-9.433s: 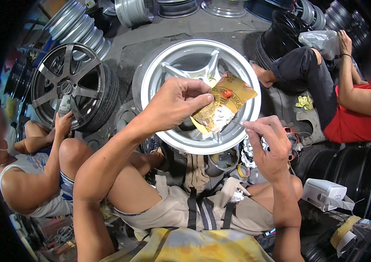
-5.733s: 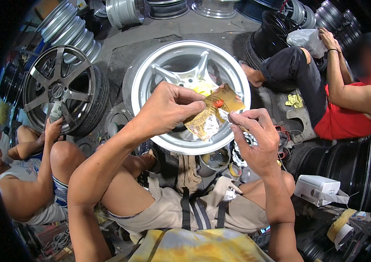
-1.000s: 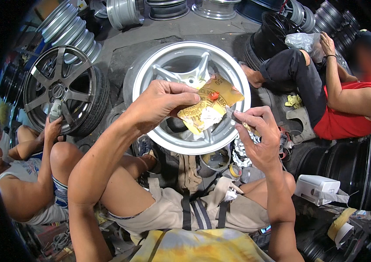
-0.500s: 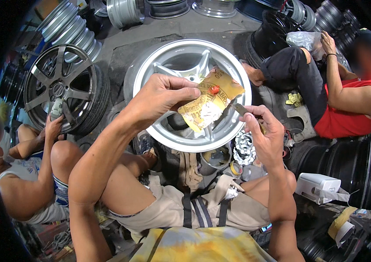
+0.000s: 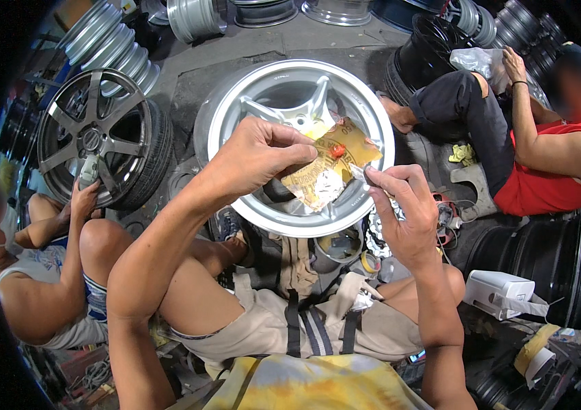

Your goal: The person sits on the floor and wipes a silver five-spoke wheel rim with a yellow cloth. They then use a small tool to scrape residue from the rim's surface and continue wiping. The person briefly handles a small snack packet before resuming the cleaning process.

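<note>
My left hand [image 5: 263, 156] pinches the edge of a torn, printed yellow-brown sheet [image 5: 297, 184] between thumb and fingers. On the sheet sit a red dab of paste [image 5: 338, 149] and a larger whitish smear [image 5: 329, 184]. Beside its right edge, my right hand [image 5: 410, 208] grips a small flat spreader [image 5: 367, 178]; whitish paste shows around its tip, and its other end is hidden by my fingers. Both hands are held above a silver alloy wheel [image 5: 216, 137] lying face up in front of me, its spokes partly covered by the sheet.
At left a person holds a grey tool [image 5: 89, 169] against a dark multi-spoke wheel [image 5: 51, 130]. A person in red [image 5: 543, 164] sits at right with a clear plastic bag [image 5: 475, 61]. Several rims [image 5: 195, 19] line the back. A bucket [image 5: 338, 249] and tape roll [image 5: 370, 262] stand below the wheel.
The spreader has tilted and now shows whitish paste at its tip; my right hand has shifted slightly left and turned. The sheet has tipped a little, with its paste moving slightly right.
</note>
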A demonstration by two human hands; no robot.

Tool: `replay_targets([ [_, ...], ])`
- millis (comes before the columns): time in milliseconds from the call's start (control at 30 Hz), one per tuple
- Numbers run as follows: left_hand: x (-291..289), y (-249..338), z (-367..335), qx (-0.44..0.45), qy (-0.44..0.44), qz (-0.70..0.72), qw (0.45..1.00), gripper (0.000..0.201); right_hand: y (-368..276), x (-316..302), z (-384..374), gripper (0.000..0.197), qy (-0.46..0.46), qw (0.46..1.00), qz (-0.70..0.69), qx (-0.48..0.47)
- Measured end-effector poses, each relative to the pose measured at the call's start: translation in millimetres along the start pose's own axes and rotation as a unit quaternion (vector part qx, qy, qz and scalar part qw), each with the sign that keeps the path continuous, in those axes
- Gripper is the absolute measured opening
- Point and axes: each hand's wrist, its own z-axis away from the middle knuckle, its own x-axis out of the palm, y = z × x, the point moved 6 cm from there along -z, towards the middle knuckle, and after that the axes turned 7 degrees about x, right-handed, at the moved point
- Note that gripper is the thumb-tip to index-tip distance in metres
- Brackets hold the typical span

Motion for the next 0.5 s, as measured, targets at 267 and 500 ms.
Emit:
replay_targets([
  [267, 4.2, 2.4, 0.7, 0.006, -0.005, -0.008, 1.000, 0.023, -7.9, 3.0, -0.3, 0.031, -0.005, 0.999, 0.033, -0.025],
  [500, 6.2, 4.5, 2.8, 0.011, -0.008, -0.015, 1.000, 0.025, -8.6, 6.8, -0.8, 0.031, -0.008, 0.999, 0.036, -0.024],
])
